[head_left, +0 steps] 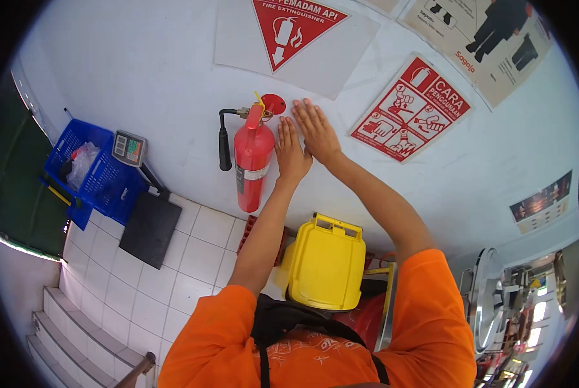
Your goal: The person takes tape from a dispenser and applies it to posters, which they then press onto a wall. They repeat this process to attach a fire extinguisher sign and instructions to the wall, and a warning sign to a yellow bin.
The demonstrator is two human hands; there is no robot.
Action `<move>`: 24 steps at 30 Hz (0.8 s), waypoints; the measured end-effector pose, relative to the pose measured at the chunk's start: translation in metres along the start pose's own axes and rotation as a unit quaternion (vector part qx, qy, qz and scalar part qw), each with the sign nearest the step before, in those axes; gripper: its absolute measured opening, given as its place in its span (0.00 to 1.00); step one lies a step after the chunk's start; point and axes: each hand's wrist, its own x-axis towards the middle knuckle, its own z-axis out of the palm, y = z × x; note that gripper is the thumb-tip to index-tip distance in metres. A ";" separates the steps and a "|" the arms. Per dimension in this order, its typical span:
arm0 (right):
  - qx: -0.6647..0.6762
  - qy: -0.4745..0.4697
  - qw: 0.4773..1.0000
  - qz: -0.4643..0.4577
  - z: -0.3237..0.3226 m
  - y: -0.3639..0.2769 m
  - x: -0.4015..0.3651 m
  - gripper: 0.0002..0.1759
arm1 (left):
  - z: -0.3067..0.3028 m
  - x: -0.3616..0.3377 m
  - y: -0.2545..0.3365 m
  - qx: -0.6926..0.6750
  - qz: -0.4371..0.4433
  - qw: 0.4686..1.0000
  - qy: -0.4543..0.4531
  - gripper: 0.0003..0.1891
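Observation:
A red fire extinguisher (pixel 252 152) hangs upright on the white wall from a round red mount (pixel 274 103). Its black hose and horn (pixel 225 150) point down on the left side, and a yellow tag (pixel 259 99) shows at the valve. My left hand (pixel 292 155) lies just right of the cylinder, fingers stretched upward and holding nothing. Above and right of it, my right hand (pixel 317 134) is flat with fingers straight, its tips near the mount. The two hands overlap at the base of the right palm in this view.
A yellow lidded bin (pixel 326 262) stands below my arms. At left are blue crates (pixel 85 155) and a platform scale (pixel 150 229), with steps (pixel 85 336) lower down. Red signs (pixel 411 110) hang on the wall; metal equipment (pixel 486 301) is at right.

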 end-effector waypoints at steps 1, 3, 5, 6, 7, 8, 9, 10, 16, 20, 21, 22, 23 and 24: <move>0.003 0.001 1.000 0.008 0.004 -0.009 0.001 0.41 | 0.000 -0.002 -0.004 0.004 0.007 1.000 -0.004 0.46; 0.037 0.057 0.997 0.034 0.010 -0.018 0.006 0.39 | -0.001 -0.005 -0.009 0.010 0.011 0.999 -0.036 0.42; -0.001 0.049 0.997 0.052 0.002 -0.021 0.000 0.38 | 0.007 -0.032 -0.004 -0.068 0.007 0.997 -0.031 0.37; 0.018 0.016 0.999 0.022 0.002 -0.027 -0.005 0.35 | 0.007 -0.053 -0.002 -0.149 -0.008 0.989 -0.025 0.32; 0.039 -0.016 0.999 -0.006 0.002 -0.034 -0.014 0.33 | 0.001 -0.074 -0.003 -0.121 -0.039 0.985 -0.116 0.28; 0.116 0.006 0.993 0.035 0.004 -0.048 -0.028 0.26 | -0.005 -0.102 -0.008 -0.091 -0.070 0.972 -0.205 0.24; 0.204 -0.008 0.977 0.066 -0.008 -0.058 -0.046 0.24 | 0.010 -0.148 -0.033 -0.132 0.003 0.984 -0.118 0.17; 0.289 -0.021 0.952 0.094 -0.021 -0.072 -0.071 0.22 | 0.002 -0.190 -0.048 -0.202 -0.061 0.964 -0.162 0.11; 0.708 -0.115 0.620 0.319 -0.075 -0.194 -0.348 0.20 | -0.131 -0.406 -0.098 -0.016 -0.240 0.850 -0.468 0.34; 0.643 -0.161 0.438 0.608 -0.140 -0.281 -0.590 0.20 | -0.169 -0.472 -0.066 0.093 -0.240 0.773 -0.580 0.31; 0.613 -0.195 0.451 0.619 -0.160 -0.295 -0.643 0.19 | -0.156 -0.494 -0.075 0.085 -0.195 0.759 -0.615 0.28; 0.585 -0.224 0.460 0.629 -0.178 -0.312 -0.691 0.18 | -0.142 -0.511 -0.069 0.086 -0.123 0.770 -0.620 0.25; 0.609 -0.216 0.393 0.654 -0.188 -0.339 -0.742 0.16 | -0.124 -0.528 -0.060 0.057 -0.078 0.782 -0.615 0.23; 0.566 -0.172 0.459 0.663 -0.208 -0.357 -0.780 0.13 | -0.104 -0.546 -0.042 0.030 -0.033 0.793 -0.608 0.22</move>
